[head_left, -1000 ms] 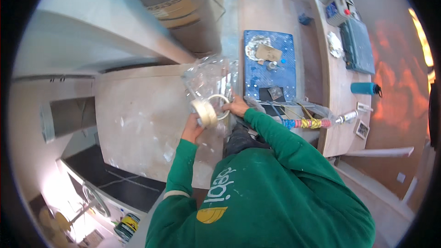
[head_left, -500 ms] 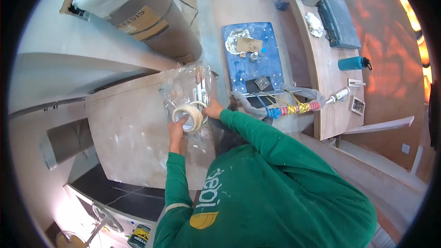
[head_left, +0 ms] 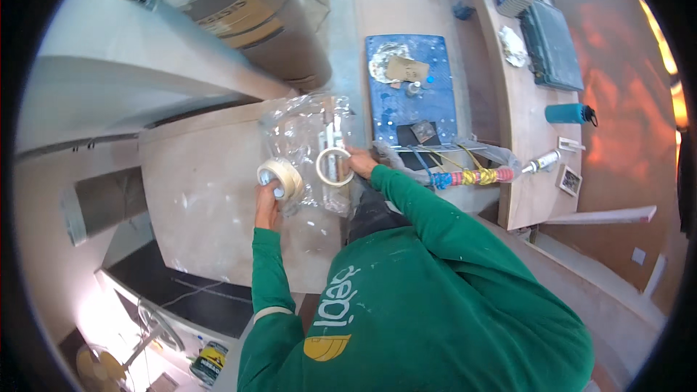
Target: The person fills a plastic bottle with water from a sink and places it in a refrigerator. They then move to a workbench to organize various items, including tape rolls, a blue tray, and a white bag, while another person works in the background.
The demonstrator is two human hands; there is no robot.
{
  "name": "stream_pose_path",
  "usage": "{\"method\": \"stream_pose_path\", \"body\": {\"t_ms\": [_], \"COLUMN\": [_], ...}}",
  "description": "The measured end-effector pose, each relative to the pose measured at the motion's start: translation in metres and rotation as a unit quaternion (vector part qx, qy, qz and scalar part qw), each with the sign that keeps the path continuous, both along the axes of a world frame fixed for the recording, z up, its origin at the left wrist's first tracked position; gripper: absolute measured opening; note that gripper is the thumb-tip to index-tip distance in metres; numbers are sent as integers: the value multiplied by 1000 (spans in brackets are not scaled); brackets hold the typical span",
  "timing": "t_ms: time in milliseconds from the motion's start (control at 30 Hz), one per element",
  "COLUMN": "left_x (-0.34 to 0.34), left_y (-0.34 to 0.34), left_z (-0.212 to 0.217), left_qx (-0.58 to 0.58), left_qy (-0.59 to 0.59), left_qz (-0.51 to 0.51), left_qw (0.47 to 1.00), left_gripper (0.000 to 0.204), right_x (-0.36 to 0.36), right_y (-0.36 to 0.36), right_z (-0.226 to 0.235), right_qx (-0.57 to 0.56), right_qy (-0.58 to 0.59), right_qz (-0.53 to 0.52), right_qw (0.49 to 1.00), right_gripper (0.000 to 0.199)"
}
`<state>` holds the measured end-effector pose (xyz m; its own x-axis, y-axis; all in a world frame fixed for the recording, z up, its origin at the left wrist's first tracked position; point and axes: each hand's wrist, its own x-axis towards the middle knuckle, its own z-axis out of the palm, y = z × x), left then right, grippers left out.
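fingers of the left hand (head_left: 266, 207) and right hand (head_left: 362, 165) are curled: above a pale wooden board (head_left: 203, 199) and crinkled clear plastic bag (head_left: 303, 134), a thick cream tape roll (head_left: 292, 176) is gripped by the left, a thin cream tape ring (head_left: 320, 168) by the right.

Two hands (head_left: 267, 207) (head_left: 361, 162), at least two tape rolls (head_left: 292, 178) (head_left: 321, 172)

Bag (head_left: 299, 129) lies on board (head_left: 203, 196). Left tape roll (head_left: 292, 180) sits over bag's near-left edge, right tape roll (head_left: 321, 168) over its right half. Beyond bag: cylinder (head_left: 294, 36). Right of bag: platform (head_left: 385, 115), then bench (head_left: 521, 189).
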<state>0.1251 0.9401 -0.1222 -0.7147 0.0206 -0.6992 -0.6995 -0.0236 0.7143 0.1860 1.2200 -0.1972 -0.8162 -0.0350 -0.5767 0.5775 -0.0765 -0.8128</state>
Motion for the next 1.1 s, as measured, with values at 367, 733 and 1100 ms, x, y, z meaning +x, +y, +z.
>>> {"method": "stream_pose_path", "body": {"t_ms": [367, 733, 1100], "left_x": [36, 42, 71], "left_y": [50, -45, -1], "left_z": [3, -67, 30], "left_qx": [-490, 33, 121], "left_qy": [219, -2, -79], "left_qz": [-185, 31, 136], "left_qw": [823, 999, 980], "left_gripper": [72, 57, 35], "right_x": [-3, -25, -26], "right_y": [-4, -14, -18], "right_z": [1, 57, 104], "right_qx": [-25, -132, 16], "right_qy": [127, 65, 290], "right_qz": [83, 112, 159], "right_qw": [988, 983, 944], "right_gripper": [61, 48, 42]}}
